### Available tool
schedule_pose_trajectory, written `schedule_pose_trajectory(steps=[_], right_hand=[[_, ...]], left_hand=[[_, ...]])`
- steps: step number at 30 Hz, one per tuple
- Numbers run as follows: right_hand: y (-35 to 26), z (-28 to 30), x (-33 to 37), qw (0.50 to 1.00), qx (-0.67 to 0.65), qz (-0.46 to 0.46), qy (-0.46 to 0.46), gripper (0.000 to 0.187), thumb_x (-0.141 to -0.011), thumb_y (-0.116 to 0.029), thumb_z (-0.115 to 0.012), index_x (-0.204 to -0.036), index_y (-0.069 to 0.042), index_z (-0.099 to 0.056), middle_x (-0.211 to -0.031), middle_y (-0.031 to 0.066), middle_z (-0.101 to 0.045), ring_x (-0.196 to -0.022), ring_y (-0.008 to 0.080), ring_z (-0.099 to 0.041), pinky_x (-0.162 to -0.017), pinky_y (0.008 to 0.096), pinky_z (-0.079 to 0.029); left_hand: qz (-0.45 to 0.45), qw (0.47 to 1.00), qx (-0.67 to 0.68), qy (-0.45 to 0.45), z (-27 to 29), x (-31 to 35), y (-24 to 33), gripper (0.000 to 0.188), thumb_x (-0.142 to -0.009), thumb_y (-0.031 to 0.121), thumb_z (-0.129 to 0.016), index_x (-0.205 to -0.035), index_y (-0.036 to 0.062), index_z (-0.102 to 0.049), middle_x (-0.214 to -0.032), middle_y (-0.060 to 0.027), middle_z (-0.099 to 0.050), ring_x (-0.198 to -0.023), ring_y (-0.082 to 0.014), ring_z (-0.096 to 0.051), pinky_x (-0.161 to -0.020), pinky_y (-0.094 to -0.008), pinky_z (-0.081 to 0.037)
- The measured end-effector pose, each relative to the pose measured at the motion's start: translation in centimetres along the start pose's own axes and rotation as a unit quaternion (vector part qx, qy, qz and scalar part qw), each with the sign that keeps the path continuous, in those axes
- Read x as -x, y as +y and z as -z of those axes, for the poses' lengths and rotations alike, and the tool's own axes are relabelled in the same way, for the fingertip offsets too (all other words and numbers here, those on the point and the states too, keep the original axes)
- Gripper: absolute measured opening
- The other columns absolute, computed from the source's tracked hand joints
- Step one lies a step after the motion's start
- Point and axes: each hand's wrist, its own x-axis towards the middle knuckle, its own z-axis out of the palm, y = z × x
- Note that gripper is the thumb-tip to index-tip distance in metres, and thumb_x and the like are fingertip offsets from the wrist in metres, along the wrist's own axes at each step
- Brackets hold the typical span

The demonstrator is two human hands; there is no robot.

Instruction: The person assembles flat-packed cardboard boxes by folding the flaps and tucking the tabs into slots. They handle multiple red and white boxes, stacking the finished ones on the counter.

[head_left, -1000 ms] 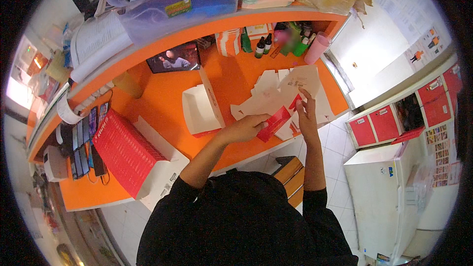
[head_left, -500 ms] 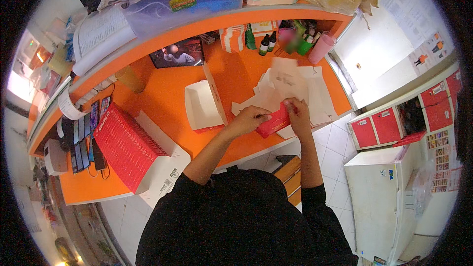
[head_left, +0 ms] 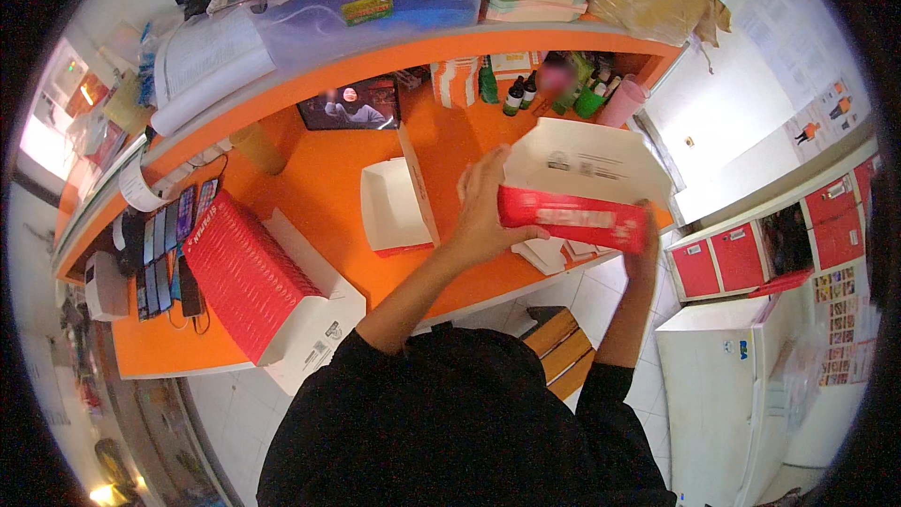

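Above the orange counter I hold up a red and white cardboard food box. Its red front panel faces me, and a white flap with print rises behind. My left hand grips its left end, thumb along the lower front edge and fingers behind. At the opposite end, my right hand is closed on the corner, its fingers partly hidden and blurred. A second box, white inside with its lid raised, sits left of my left hand. Part of some flat cardboard pieces shows below the held box.
A long stack of nested red boxes lies on the left, beside several phones. Behind are a lit screen, dark bottles and a pink cup. An orange shelf edge overhangs the back. A wooden stool stands below.
The flat red and white cardboard is now raised and shows folded sides. My left hand has shifted slightly up, my right hand outward to the right. The view has moved slightly.
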Motion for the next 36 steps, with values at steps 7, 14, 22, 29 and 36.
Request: schedule_pose_trajectory(steps=[7,14,22,29,36], right_hand=[[1.8,6.5,-2.7,0.99,-0.114,0.076,-0.029,0.038,-0.09,-0.036,-0.053,-0.114,-0.007,-0.052,-0.108,0.0093,-0.056,-0.097,0.0201,-0.055,-0.083,0.035,-0.047],[-2.6,-3.2,0.1,0.962,0.22,0.147,0.069,0.034,-0.094,-0.028,-0.045,-0.118,-0.007,-0.055,-0.101,0.002,-0.058,-0.062,0.0055,-0.038,-0.058,0.02,-0.037],[-2.2,-4.1,2.1,0.949,0.217,0.092,-0.211,0.017,-0.088,-0.019,-0.059,-0.091,-0.006,-0.049,-0.093,0.0052,-0.048,-0.088,0.0165,-0.047,-0.079,0.0289,-0.041],[-3.7,-5.7,3.1,0.926,0.27,0.105,-0.241,0.034,-0.087,-0.034,-0.059,-0.107,-0.007,-0.06,-0.088,0.0043,-0.046,-0.088,0.0158,-0.043,-0.081,0.0298,-0.036],[-3.4,-8.1,3.6,0.78,0.575,0.233,-0.083,0.03,-0.074,-0.022,-0.07,-0.1,-0.008,-0.063,-0.089,0.0101,-0.052,-0.088,0.0281,-0.046,-0.083,0.0393,-0.038]], left_hand=[[-0.184,0.936,-0.106,-0.282,0.3,1.1,1.9,0.071,-0.062,0.032,-0.079,-0.124,0.0131,-0.05,-0.126,-0.0095,-0.051,-0.128,-0.0328,-0.036,-0.111,-0.0535,-0.006],[-0.203,0.889,-0.221,-0.345,-2.3,3.1,-0.6,0.024,-0.081,0.015,-0.053,-0.105,0.0134,-0.058,-0.099,-0.0073,-0.059,-0.106,-0.03,-0.053,-0.105,-0.0505,-0.032],[0.032,0.892,-0.085,-0.443,-1.9,2.8,-0.9,0.023,-0.088,0.022,-0.055,-0.102,0.0044,-0.059,-0.088,-0.0125,-0.065,-0.088,-0.0294,-0.064,-0.077,-0.0407,-0.051],[0.306,0.829,0.27,-0.383,-2.5,2.5,-4.3,0.023,-0.084,0.022,-0.066,-0.095,0.0018,-0.065,-0.086,-0.0059,-0.067,-0.077,-0.013,-0.062,-0.07,-0.0287,-0.052],[0.266,0.856,0.276,-0.348,-2.7,2.2,-3.3,0.023,-0.087,0.025,-0.063,-0.094,0.004,-0.069,-0.07,0.0008,-0.062,-0.058,-0.0062,-0.05,-0.049,-0.0224,-0.041]])
